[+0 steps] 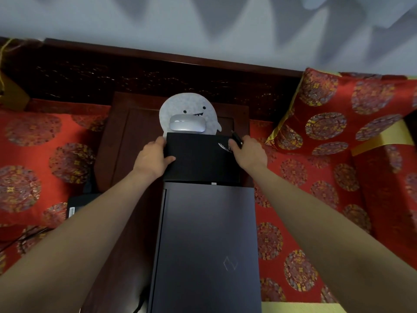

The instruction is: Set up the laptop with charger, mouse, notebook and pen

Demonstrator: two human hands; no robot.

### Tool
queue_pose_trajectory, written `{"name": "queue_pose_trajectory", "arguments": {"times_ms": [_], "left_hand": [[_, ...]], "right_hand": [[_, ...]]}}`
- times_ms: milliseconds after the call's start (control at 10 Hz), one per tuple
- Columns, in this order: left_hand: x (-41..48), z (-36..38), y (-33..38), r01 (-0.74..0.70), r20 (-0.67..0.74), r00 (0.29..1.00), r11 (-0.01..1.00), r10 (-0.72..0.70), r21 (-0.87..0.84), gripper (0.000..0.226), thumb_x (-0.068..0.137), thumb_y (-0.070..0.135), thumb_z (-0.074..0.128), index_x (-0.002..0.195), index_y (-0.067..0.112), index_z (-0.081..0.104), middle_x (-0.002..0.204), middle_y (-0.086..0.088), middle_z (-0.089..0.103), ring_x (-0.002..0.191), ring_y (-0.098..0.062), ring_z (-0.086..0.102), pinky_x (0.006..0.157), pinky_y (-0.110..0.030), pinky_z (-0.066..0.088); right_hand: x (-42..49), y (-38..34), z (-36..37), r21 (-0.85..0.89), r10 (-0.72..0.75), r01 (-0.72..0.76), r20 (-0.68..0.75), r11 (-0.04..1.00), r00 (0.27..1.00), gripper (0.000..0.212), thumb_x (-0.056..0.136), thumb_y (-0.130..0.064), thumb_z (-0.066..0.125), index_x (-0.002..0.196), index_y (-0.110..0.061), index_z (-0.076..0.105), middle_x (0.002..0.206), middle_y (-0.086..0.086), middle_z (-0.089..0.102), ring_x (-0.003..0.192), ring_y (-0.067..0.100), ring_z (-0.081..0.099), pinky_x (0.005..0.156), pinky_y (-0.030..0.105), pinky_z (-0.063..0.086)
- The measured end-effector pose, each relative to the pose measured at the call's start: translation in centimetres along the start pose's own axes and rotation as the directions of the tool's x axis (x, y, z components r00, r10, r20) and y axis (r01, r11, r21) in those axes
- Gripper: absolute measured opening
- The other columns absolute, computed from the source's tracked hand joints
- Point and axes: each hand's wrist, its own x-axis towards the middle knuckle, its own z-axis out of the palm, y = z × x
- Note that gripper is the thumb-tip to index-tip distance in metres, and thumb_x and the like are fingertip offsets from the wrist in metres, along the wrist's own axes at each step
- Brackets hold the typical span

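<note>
A closed dark laptop lies lengthwise on the small dark wooden table. Beyond it sits a black notebook. My left hand grips the notebook's left edge, thumb on the cover. On the right edge is my right hand, which also holds a black pen between its fingers. A silver mouse rests on a grey ghost-shaped mouse pad just past the notebook. A black charger brick lies left of the table, with its cable trailing over the cushion.
Red patterned cushions cover the seat on both sides of the table. A red pillow with gold trim leans at the right. A carved dark wooden backrest and a pale wall lie behind.
</note>
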Motion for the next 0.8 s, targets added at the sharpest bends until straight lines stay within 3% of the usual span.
{"name": "queue_pose_trajectory", "arguments": {"times_ms": [100, 200, 300, 500, 700, 800], "left_hand": [[0.4, -0.1, -0.6, -0.060, -0.006, 0.998, 0.996, 0.060, -0.068, 0.042, 0.080, 0.022, 0.071, 0.117, 0.008, 0.057, 0.103, -0.016, 0.063, 0.098, -0.034, 0.058, 0.083, -0.040, 0.046], [0.5, -0.2, -1.0, -0.076, -0.004, 0.997, 0.993, 0.075, -0.087, 0.043, 0.081, 0.020, 0.071, 0.121, 0.010, 0.059, 0.097, -0.014, 0.066, 0.092, -0.030, 0.061, 0.080, -0.035, 0.046], [0.5, 0.1, -1.2, -0.079, -0.005, 0.997, 0.990, 0.079, -0.114, 0.046, 0.081, 0.019, 0.070, 0.125, 0.013, 0.058, 0.094, -0.012, 0.067, 0.091, -0.029, 0.062, 0.080, -0.033, 0.047], [0.6, 0.4, -1.4, -0.073, -0.043, 0.997, 0.987, 0.068, -0.140, 0.050, 0.081, 0.017, 0.071, 0.128, 0.013, 0.056, 0.094, -0.013, 0.069, 0.094, -0.030, 0.063, 0.083, -0.031, 0.045], [0.0, 0.0, -0.7, -0.048, -0.011, 0.999, 0.997, 0.048, -0.067, 0.044, 0.083, 0.020, 0.065, 0.126, 0.014, 0.055, 0.111, -0.018, 0.065, 0.104, -0.037, 0.059, 0.089, -0.040, 0.049], [-0.4, -2.1, 0.4, -0.033, -0.057, 0.998, 0.998, 0.029, -0.062, 0.041, 0.086, 0.027, 0.061, 0.123, 0.012, 0.055, 0.112, -0.015, 0.066, 0.106, -0.035, 0.059, 0.088, -0.040, 0.050]], "right_hand": [[-0.6, -1.3, 1.0, 0.074, -0.333, 0.339, -0.078, 0.938, 0.940, 0.036, 0.099, -0.021, 0.043, 0.130, -0.007, 0.054, 0.112, 0.016, 0.049, 0.094, 0.030, 0.054, 0.084, 0.038, 0.047], [-0.9, -2.7, 2.5, 0.075, -0.526, 0.523, 0.030, 0.849, 0.850, 0.035, 0.093, -0.010, 0.053, 0.127, -0.008, 0.059, 0.105, 0.016, 0.051, 0.095, 0.027, 0.050, 0.085, 0.035, 0.045], [-1.1, -3.4, 4.1, 0.068, -0.568, 0.565, 0.019, 0.822, 0.823, 0.033, 0.090, -0.008, 0.058, 0.122, -0.012, 0.064, 0.101, 0.014, 0.055, 0.094, 0.029, 0.049, 0.082, 0.037, 0.043], [-1.3, -3.3, 4.8, -0.185, -0.549, 0.532, -0.052, 0.826, 0.834, 0.035, 0.094, -0.025, 0.053, 0.128, -0.033, 0.057, 0.105, 0.006, 0.052, 0.100, 0.025, 0.043, 0.079, 0.034, 0.026], [-2.1, -3.5, 4.2, -0.241, -0.527, 0.511, -0.001, 0.825, 0.850, 0.048, 0.092, -0.032, 0.054, 0.138, -0.029, 0.045, 0.122, 0.005, 0.048, 0.113, 0.026, 0.040, 0.091, 0.042, 0.034], [-2.5, -4.3, 1.0, -0.272, -0.538, 0.500, -0.084, 0.822, 0.839, 0.053, 0.090, -0.041, 0.053, 0.140, -0.025, 0.041, 0.126, 0.004, 0.049, 0.115, 0.025, 0.041, 0.089, 0.042, 0.034]]}}
